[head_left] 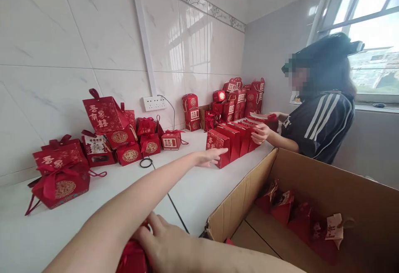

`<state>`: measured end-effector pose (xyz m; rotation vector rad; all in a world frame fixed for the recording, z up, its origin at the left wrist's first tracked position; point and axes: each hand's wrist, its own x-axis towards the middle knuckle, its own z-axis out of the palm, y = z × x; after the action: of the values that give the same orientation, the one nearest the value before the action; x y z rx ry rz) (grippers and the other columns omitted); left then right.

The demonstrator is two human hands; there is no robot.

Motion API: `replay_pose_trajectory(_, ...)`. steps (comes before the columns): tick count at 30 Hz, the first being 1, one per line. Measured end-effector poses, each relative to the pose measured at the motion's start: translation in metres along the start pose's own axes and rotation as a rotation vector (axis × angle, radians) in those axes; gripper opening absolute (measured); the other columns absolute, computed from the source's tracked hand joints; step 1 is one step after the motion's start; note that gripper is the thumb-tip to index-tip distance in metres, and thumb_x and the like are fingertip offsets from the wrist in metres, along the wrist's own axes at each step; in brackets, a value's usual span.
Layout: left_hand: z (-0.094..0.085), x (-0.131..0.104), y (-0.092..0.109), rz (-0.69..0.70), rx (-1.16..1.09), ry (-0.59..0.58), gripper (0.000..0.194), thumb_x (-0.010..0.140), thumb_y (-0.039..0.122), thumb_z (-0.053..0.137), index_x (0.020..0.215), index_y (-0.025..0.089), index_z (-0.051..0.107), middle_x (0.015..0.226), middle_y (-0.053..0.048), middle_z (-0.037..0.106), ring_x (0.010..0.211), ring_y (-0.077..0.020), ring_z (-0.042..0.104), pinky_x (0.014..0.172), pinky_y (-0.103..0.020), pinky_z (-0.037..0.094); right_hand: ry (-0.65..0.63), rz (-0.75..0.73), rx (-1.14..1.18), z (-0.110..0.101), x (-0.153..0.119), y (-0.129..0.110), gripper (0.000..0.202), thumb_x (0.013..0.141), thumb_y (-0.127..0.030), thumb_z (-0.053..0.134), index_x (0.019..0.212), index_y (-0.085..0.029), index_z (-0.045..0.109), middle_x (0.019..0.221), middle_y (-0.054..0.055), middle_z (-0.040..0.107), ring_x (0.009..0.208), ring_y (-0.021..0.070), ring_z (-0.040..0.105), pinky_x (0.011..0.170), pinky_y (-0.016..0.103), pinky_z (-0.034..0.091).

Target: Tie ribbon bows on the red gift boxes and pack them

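Note:
My left hand reaches forward, fingers stretched out, at the near end of a row of red gift boxes. Its fingertips overlap the nearest box; whether they press on it I cannot tell. Below my left forearm, my right hand is closed over the top of another red gift box at the bottom edge of the view. My forearm and hand hide much of that box. A co-worker's hand rests at the far end of the row.
Finished-looking red boxes with ribbons stand along the wall on the left. More are stacked in the back corner. An open cardboard carton on the right holds several red boxes. A co-worker stands beyond it. A black ring lies on the white table.

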<state>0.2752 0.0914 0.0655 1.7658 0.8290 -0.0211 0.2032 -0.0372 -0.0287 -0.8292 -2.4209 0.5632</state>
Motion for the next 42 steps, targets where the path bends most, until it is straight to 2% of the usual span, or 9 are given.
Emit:
replay_pose_trajectory(4, -0.027, -0.064, -0.005, 0.094, 0.101, 0.059, 0.059, 0.076, 0.052, 0.055, 0.126, 0.022, 0.047, 0.136, -0.011, 0.048, 0.121, -0.0244, 0.048, 0.104, -0.038, 0.03, 0.056, -0.008, 0.09, -0.012, -0.007, -0.009, 0.104, 0.054, -0.059, 0.075, 0.138, -0.023, 0.025, 0.141, 0.015, 0.025, 0.132, 0.0318, 0.029, 0.105, 0.041, 0.036)
replay_pose_trajectory(8, -0.041, -0.156, -0.058, 0.224, 0.256, 0.509, 0.032, 0.073, 0.041, 0.062, 0.098, 0.022, 0.066, 0.111, -0.004, 0.065, 0.109, -0.0231, 0.055, 0.099, -0.031, 0.035, 0.031, 0.009, 0.122, -0.017, -0.011, -0.01, 0.095, 0.06, -0.054, 0.074, 0.137, -0.021, 0.028, 0.141, 0.016, 0.024, 0.133, 0.0273, 0.029, 0.105, 0.039, 0.034)
replay_pose_trajectory(12, -0.011, -0.241, -0.124, 0.157, 0.043, 0.857, 0.029, 0.075, 0.044, 0.059, 0.094, 0.023, 0.067, 0.103, -0.003, 0.067, 0.104, -0.0242, 0.057, 0.096, -0.032, 0.04, 0.032, 0.029, 0.13, -0.017, -0.011, -0.009, 0.089, 0.064, -0.049, 0.072, 0.135, -0.018, 0.028, 0.141, 0.017, 0.023, 0.133, 0.0263, 0.03, 0.107, 0.04, 0.032)
replay_pose_trajectory(16, 0.043, -0.287, -0.165, 0.086, -0.005, 1.018, 0.032, 0.082, 0.045, 0.05, 0.104, 0.023, 0.06, 0.117, -0.005, 0.059, 0.111, -0.0241, 0.053, 0.095, -0.033, 0.042, -0.012, 0.031, 0.121, -0.018, -0.011, -0.011, 0.085, 0.07, -0.045, 0.069, 0.135, -0.017, 0.023, 0.144, 0.019, 0.017, 0.137, 0.0269, 0.023, 0.106, 0.043, 0.033)
replay_pose_trajectory(20, 0.072, -0.293, -0.176, 0.154, 0.131, 1.061, 0.029, 0.085, 0.041, 0.047, 0.11, 0.026, 0.054, 0.124, -0.004, 0.05, 0.118, -0.0211, 0.046, 0.098, -0.033, 0.04, 0.005, 0.048, 0.103, -0.029, -0.013, -0.02, 0.079, 0.076, -0.056, 0.058, 0.135, -0.017, 0.022, 0.145, 0.019, 0.018, 0.138, 0.0288, 0.017, 0.105, 0.047, 0.032)
replay_pose_trajectory(24, 0.072, -0.283, -0.166, 0.219, 0.266, 1.093, 0.025, 0.082, 0.039, 0.052, 0.102, 0.024, 0.057, 0.119, -0.006, 0.051, 0.117, -0.0229, 0.045, 0.101, -0.038, 0.037, 0.073, 0.314, 0.109, -0.045, -0.01, -0.028, 0.04, 0.088, -0.053, 0.037, 0.107, -0.019, 0.048, 0.112, 0.011, 0.055, 0.102, 0.0221, 0.053, 0.089, 0.041, 0.043)
replay_pose_trajectory(27, 0.067, -0.272, -0.156, 0.265, 0.322, 1.091, 0.018, 0.08, 0.035, 0.057, 0.092, 0.023, 0.06, 0.108, -0.006, 0.056, 0.108, -0.0229, 0.05, 0.095, -0.04, 0.041, -0.096, 0.51, 0.252, -0.05, -0.006, -0.025, 0.042, 0.086, -0.056, 0.037, 0.076, -0.018, 0.052, 0.074, 0.002, 0.057, 0.07, 0.0152, 0.053, 0.073, 0.034, 0.045)
replay_pose_trajectory(30, 0.065, -0.263, -0.154, 0.285, 0.321, 1.067, 0.01, 0.08, 0.029, 0.057, 0.086, 0.022, 0.061, 0.1, -0.004, 0.059, 0.098, -0.0212, 0.053, 0.088, -0.038, 0.045, -0.225, 0.584, 0.526, -0.052, -0.006, -0.017, 0.042, 0.081, -0.056, 0.049, 0.071, -0.016, 0.052, 0.068, 0.0, 0.054, 0.064, 0.0121, 0.05, 0.069, 0.03, 0.044)
replay_pose_trajectory(42, 0.067, -0.258, -0.163, 0.302, 0.172, 1.015, 0.007, 0.081, 0.026, 0.054, 0.084, 0.022, 0.059, 0.1, -0.003, 0.061, 0.107, -0.0201, 0.051, 0.094, -0.035, 0.041, -0.053, 0.386, 0.332, -0.064, 0.054, -0.006, 0.021, 0.075, -0.037, 0.059, 0.074, -0.015, 0.059, 0.069, 0.0, 0.06, 0.066, 0.012, 0.054, 0.068, 0.029, 0.044)
